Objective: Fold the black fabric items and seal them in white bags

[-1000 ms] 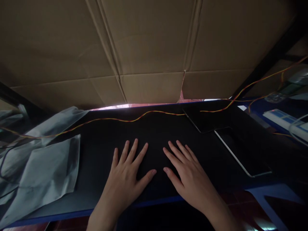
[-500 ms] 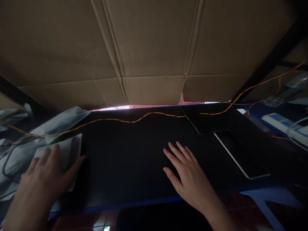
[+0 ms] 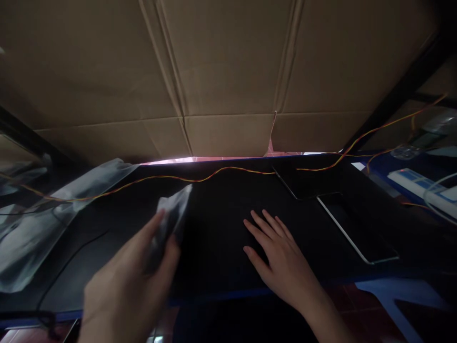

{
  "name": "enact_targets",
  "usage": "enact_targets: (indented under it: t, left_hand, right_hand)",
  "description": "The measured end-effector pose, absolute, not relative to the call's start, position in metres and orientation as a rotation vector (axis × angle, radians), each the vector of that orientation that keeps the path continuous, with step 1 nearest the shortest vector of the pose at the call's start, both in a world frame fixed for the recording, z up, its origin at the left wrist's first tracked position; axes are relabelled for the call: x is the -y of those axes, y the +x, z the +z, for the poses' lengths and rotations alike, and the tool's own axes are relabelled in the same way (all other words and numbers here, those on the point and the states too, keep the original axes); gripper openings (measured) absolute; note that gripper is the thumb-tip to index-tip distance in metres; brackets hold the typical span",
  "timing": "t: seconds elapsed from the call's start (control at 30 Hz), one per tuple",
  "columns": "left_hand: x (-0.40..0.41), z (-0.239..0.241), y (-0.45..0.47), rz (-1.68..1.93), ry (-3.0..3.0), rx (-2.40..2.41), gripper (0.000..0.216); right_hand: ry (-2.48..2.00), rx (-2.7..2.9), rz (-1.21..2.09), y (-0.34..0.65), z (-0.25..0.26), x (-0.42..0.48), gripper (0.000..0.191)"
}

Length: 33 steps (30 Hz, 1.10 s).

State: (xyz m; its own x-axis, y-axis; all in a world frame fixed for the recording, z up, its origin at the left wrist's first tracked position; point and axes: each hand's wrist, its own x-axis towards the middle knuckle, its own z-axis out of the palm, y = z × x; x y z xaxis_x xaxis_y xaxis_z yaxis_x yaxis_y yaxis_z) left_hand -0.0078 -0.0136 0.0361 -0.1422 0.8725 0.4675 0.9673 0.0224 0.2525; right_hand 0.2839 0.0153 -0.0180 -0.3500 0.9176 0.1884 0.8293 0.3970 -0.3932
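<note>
At the left edge of the frame a crumpled, cloudy plastic bag (image 3: 35, 238) lies on the black bench (image 3: 214, 224), with a thin dark cable (image 3: 73, 259) near it at lower left. Right of these, at centre left, is a plastic pouch (image 3: 173, 209): translucent, grey-white, creased, darker along its middle, slightly blurred, its upper corner pointing up and to the right. The left hand (image 3: 132, 271) pinches it between thumb and fingers, the forearm rising from the bottom edge, the thumb on the pouch's right side. Right of centre, the right hand (image 3: 282, 252) holds nothing; it rests palm down, fingers spread and pointing to the upper left, thumb apart, the forearm slanting in from the lower right. Beyond it, at centre right, lie a dark tablet-like slab (image 3: 303, 183) and a pale-edged phone (image 3: 357, 231).
</note>
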Motion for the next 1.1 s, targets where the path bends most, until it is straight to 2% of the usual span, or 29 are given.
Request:
enact_targets:
  t: [0.07,0.17,0.3,0.43,0.57,0.8,0.97,1.1]
  left_hand:
    - [0.014,0.036,0.028,-0.812,-2.101,1.965,0.047]
    - [0.002,0.022,0.055,-0.68,-2.361,1.696,0.043]
    - [-0.009,-0.002,0.051,-0.509,-2.475,1.502,0.059]
    - [0.0,-0.008,0.053,-0.419,-2.489,1.579,0.064]
    - [0.01,-0.006,0.069,-0.42,-2.44,1.707,0.062]
    - [0.011,-0.016,0.075,-0.479,-2.409,1.764,0.063]
    - [0.009,-0.017,0.076,-0.527,-2.345,1.884,0.056]
    - [0.008,-0.017,0.077,-0.55,-2.328,1.901,0.056]
  right_hand:
    - [-1.495,2.283,0.312,0.284,-0.02,-0.016,0.054]
    - [-1.477,2.289,0.277,0.284,-0.022,-0.016,0.054]
    - [-1.459,2.294,0.264,0.284,-0.022,-0.015,0.054]
    - [-1.493,2.183,0.362,0.283,-0.013,-0.022,0.049]
    - [-1.626,2.025,0.462,0.273,0.002,-0.042,0.032]
    - [-1.772,1.925,0.615,0.25,0.013,-0.071,0.031]
    - [-1.707,1.975,0.755,0.252,0.018,-0.032,0.035]
    - [-1.66,1.992,0.84,0.254,0.009,0.026,0.03]
